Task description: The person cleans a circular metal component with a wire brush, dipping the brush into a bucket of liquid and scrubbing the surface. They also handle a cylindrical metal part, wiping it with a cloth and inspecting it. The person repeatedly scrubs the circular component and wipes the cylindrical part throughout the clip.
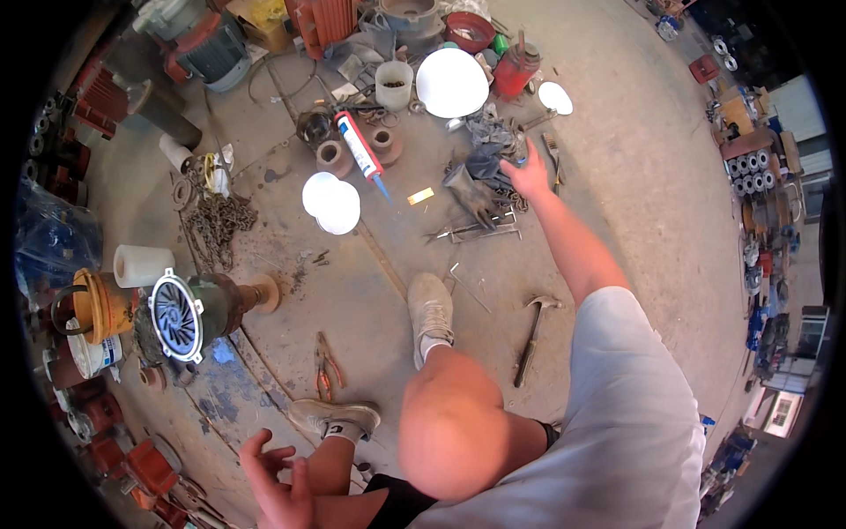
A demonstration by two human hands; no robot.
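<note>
My right hand [530,174] reaches far out to a heap of dark work gloves and rags. Its thumb and fingers close around the edge of a dark glove [483,164] there; part of the fingers is hidden. Another worn work glove [470,196] lies nearer, beside hex keys [507,231]. A brush [553,159] rests just right of my hand. Low at the left, my left hand [280,485] hovers by my leg, fingers apart and holding nothing.
On the floor are a claw hammer [530,344], pliers [326,366], a sealant tube [359,148], a yellow box [420,196] and a chain [218,225]. A green machine body with a finned round cover [175,315] lies left. Motors [210,51] stand behind.
</note>
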